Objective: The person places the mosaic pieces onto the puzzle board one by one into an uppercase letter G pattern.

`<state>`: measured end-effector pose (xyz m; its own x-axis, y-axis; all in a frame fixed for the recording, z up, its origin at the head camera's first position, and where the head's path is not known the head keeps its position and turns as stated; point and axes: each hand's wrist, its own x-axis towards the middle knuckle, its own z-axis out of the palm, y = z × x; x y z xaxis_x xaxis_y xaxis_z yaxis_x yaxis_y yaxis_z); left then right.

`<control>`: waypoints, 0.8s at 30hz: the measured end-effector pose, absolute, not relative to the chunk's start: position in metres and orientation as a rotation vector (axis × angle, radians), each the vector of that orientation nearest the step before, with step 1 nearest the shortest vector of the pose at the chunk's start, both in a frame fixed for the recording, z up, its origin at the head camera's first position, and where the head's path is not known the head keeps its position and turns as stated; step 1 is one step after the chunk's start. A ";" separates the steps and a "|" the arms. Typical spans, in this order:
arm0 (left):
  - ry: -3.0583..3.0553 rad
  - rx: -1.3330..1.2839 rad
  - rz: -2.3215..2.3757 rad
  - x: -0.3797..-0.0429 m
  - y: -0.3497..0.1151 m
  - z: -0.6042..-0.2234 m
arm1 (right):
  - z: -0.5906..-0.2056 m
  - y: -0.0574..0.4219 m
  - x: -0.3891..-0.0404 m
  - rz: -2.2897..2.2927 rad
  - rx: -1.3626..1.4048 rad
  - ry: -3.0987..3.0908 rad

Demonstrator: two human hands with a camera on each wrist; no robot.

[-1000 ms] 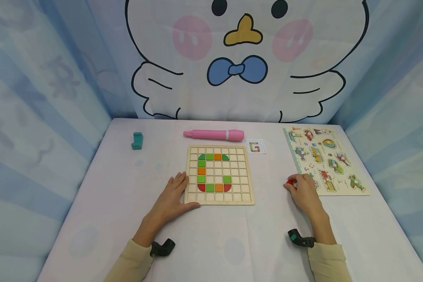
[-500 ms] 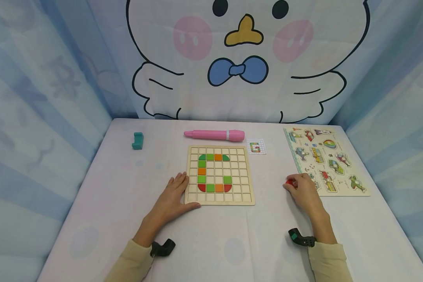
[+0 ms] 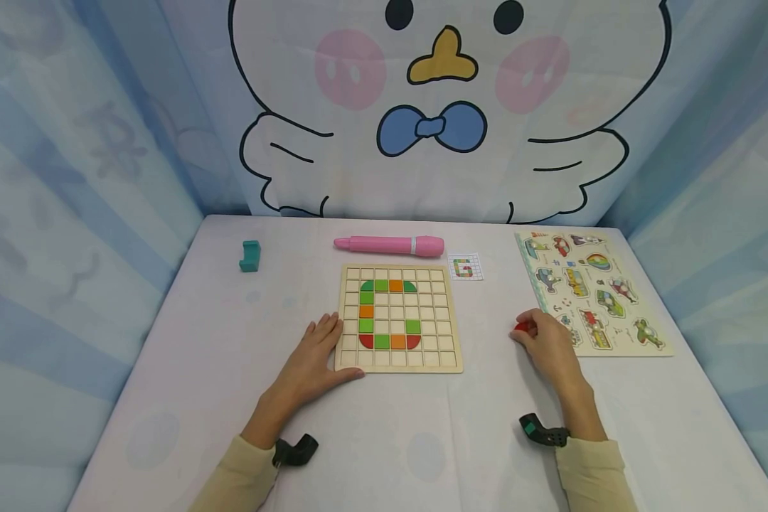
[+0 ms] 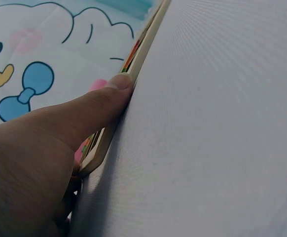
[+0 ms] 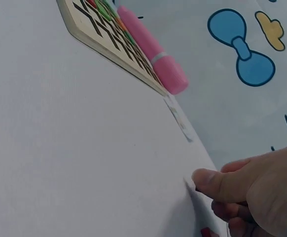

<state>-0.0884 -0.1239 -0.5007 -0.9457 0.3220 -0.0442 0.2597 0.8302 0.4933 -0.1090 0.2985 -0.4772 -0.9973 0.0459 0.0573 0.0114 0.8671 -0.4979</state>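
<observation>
A square wooden grid board [image 3: 433,355] lies mid-table, with green, orange and red tiles [image 3: 398,341] set in its cells in a C-like outline. My left hand [image 3: 310,361] rests at the board's near left corner. Its fingers lie along the left side and its thumb touches the near edge, as the left wrist view [image 4: 99,106] confirms. To the right of the board, my right hand [image 3: 547,345] pinches a small red tile [image 3: 523,327] between thumb and fingers, close over the table. In the right wrist view, a bit of red [image 5: 208,232] shows below the fingers.
A pink pen-shaped stick [image 3: 384,244] lies behind the board, with a small pattern card [image 3: 465,267] beside it. At the right is a picture puzzle board [image 3: 621,327], partly behind my right hand. A teal block [image 3: 250,256] stands at back left.
My right hand has shifted slightly left and away from me with the red tile, its fingers lifting a little. The left hand and the board have stayed in place.
</observation>
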 end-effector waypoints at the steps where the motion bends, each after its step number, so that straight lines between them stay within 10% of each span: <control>1: 2.884 0.460 0.751 -0.088 -0.124 -0.501 | -0.477 0.297 -0.110 0.796 -0.044 -2.968; 24: 2.884 0.455 0.755 -0.089 -0.124 -0.503 | -0.470 0.257 -0.131 0.852 0.056 -2.869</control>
<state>-0.0891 -0.1235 -0.5030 -0.9468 0.3187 -0.0449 0.2557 0.8297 0.4962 -0.1310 0.2572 -0.4697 -0.9884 0.0062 0.1520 -0.0778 0.8382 -0.5397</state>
